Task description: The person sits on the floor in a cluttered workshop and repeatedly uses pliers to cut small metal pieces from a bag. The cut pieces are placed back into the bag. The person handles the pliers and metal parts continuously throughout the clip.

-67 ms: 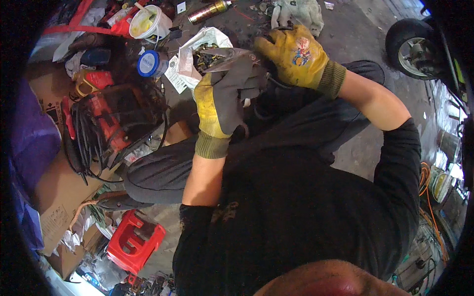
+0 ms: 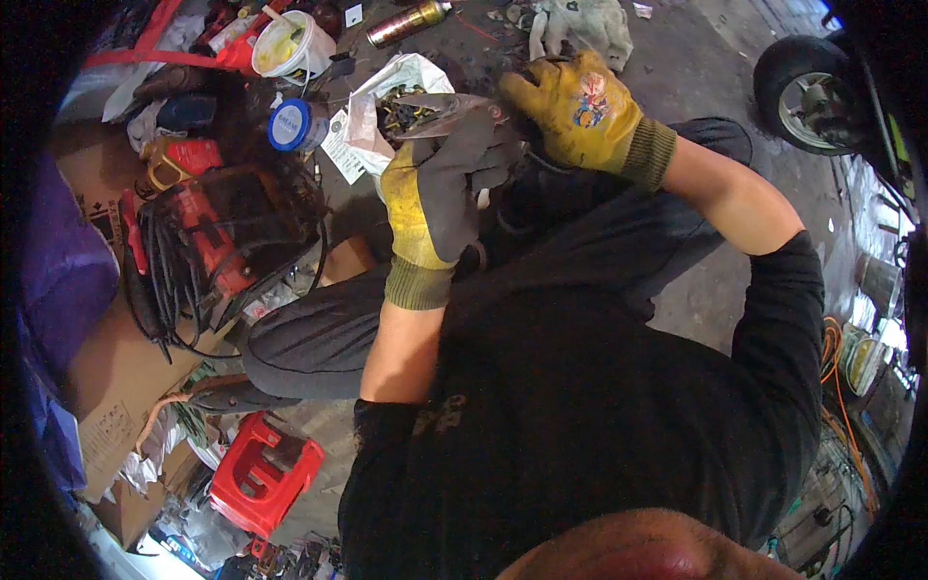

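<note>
My left hand [image 2: 440,179], in a yellow and grey work glove, is closed on a flat, tapered metal piece [image 2: 449,103] whose narrow end points left. That piece lies across the near side of an open white bag [image 2: 372,92] full of small dark and brass-coloured fasteners [image 2: 406,111]. Just right of it, my right hand [image 2: 570,106], in a dirty yellow glove, has its fingers curled down toward dark parts between my legs. What those fingers grip is hidden. A printed paper label [image 2: 341,147] hangs by the bag, next to a blue-lidded tub [image 2: 290,125].
A white bucket [image 2: 293,46], a spray can [image 2: 409,23] and grey gloves [image 2: 585,29] lie beyond my hands. On the left sits a red and black machine with coiled cable [image 2: 208,242]. A red plastic stool [image 2: 266,474] is lower left, a wheel [image 2: 810,97] far right.
My left hand has shifted very slightly to the right with the metal piece. The right hand stays practically where it was.
</note>
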{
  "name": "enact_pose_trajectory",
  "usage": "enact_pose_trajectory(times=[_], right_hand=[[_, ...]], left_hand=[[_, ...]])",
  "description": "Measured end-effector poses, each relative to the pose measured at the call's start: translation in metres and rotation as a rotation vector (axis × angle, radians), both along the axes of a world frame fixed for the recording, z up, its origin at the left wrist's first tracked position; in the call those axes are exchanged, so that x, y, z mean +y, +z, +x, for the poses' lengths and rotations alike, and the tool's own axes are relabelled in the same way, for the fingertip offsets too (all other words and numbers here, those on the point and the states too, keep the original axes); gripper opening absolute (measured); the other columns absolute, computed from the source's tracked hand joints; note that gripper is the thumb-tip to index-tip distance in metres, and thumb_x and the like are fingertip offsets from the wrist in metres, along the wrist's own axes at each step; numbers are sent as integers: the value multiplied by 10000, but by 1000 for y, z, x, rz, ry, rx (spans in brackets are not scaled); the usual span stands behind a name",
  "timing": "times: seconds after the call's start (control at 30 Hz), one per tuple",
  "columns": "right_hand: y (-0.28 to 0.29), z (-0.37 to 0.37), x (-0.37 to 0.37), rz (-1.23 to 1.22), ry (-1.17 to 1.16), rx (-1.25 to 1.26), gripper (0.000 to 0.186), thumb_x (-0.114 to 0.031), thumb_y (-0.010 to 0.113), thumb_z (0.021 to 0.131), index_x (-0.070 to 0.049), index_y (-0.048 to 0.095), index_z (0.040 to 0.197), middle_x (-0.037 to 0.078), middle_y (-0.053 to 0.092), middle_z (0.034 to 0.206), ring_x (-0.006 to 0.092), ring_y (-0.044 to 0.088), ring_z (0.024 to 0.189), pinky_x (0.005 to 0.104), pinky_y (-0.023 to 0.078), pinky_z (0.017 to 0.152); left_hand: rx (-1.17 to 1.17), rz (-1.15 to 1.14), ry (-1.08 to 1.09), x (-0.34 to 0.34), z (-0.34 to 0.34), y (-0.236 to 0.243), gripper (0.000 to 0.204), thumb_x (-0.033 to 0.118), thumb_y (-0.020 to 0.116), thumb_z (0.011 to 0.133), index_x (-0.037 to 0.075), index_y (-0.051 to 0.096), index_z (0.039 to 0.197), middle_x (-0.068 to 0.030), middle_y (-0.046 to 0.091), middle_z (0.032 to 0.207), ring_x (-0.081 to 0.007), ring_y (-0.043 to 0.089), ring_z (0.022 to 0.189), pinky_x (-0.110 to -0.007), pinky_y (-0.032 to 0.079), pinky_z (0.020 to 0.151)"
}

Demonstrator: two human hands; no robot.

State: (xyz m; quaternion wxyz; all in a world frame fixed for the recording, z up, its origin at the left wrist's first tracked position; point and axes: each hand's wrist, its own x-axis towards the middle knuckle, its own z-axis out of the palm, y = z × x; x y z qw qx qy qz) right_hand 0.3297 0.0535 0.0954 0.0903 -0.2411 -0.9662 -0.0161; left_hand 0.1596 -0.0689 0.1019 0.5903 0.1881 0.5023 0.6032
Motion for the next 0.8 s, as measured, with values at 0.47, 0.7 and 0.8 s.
enact_pose_trajectory(times=[0.47,0.7,0.8], right_hand=[[-15,5,-3,-10,-24,112,451,-295,647,876,-94,588,1275,121,700,994,304,709,892,461,547,735],[-10,4,-9,-94,-49,87,460,-259,664,849,-85,588,1268,121,690,1031,310,694,926,464,539,759],[-11,0,-9,-39,-45,101,463,-264,669,843,-99,590,1269,126,679,1062,312,687,940,473,530,751]], left_hand=[[-795,229,-211,-2,-28,-27,255,134,580,1050,18,616,1275,-98,698,1138,-140,664,909,-242,518,705],[703,418,-46,-10,-6,-17,335,-43,635,874,40,682,1196,-63,670,1082,-193,684,921,-286,543,702],[655,307,-45,-6,-10,-6,274,-36,654,886,26,694,1150,-73,699,1014,-164,690,831,-263,542,642]])
